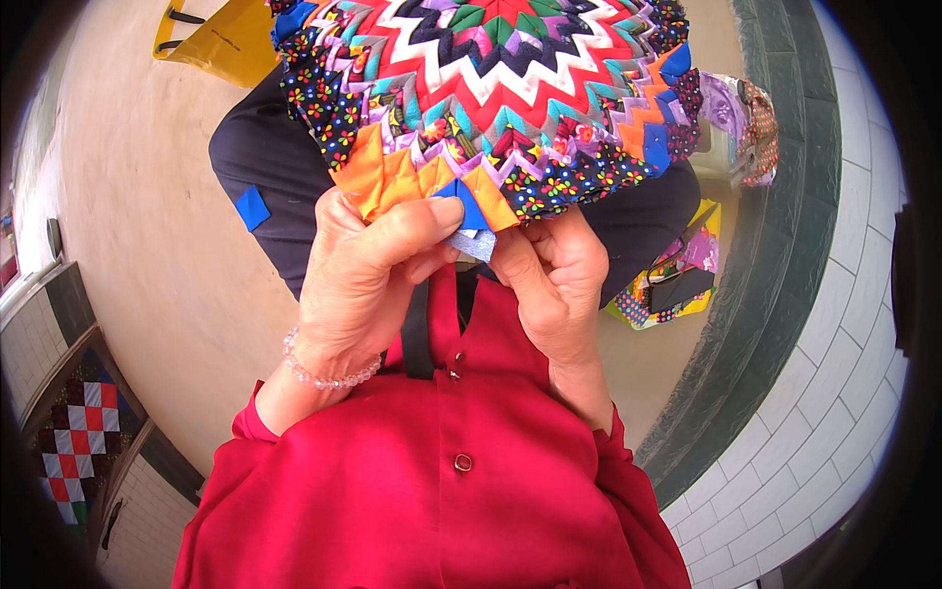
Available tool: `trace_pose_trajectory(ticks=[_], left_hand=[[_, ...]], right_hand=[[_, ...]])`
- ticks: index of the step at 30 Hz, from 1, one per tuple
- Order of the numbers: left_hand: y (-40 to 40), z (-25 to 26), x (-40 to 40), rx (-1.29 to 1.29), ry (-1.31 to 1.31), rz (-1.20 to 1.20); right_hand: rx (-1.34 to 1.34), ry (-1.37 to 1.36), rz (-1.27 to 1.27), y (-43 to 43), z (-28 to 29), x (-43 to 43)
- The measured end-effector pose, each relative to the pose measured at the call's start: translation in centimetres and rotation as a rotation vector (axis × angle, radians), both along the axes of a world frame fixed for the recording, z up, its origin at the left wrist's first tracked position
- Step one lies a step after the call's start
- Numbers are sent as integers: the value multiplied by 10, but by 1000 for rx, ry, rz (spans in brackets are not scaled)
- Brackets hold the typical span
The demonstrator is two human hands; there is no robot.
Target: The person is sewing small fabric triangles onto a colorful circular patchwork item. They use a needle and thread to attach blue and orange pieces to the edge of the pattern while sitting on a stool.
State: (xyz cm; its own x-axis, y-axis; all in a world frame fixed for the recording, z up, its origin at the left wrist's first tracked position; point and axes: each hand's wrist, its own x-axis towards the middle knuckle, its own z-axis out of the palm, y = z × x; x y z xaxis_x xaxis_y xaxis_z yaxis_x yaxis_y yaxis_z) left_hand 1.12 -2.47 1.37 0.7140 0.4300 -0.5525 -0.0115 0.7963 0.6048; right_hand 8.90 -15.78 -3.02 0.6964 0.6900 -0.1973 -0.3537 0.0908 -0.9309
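Note:
A round patchwork piece (515,88) of folded fabric points, in zigzag rings of many colours, rests across my lap. My left hand (383,243) pinches its near edge, the thumb pressing on a folded blue fabric triangle (465,206) between orange patches (394,180). Below that triangle a light blue scrap (475,244) pokes out. My right hand (556,272) grips the same edge just to the right, its fingertips curled partly under the fabric. Whether a needle is between those fingers cannot be seen. A loose blue fabric square (252,208) lies on my left thigh.
A yellow bag (221,40) lies on the floor at the upper left. To the right are scissors (681,247) and a dark phone-like object (681,291) on patterned fabric, with a bag of cloth (754,136) beyond. A white tiled wall (831,353) curves along the right.

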Motion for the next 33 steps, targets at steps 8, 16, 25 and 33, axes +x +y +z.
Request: trace_pose_trajectory(ticks=[8,16,25,33], left_hand=[[1,-6,0,138,45,-35],[1,-14,-2,329,61,-57],[8,-17,-6,488,49,-151],[13,-25,-10,656,36,-228]], right_hand=[[-174,-61,72,-34,-9,1],[5,-219,-83,-39,27,14],[-169,-139,-33,10,53,5],[-234,-160,-109,21,41,-1]])
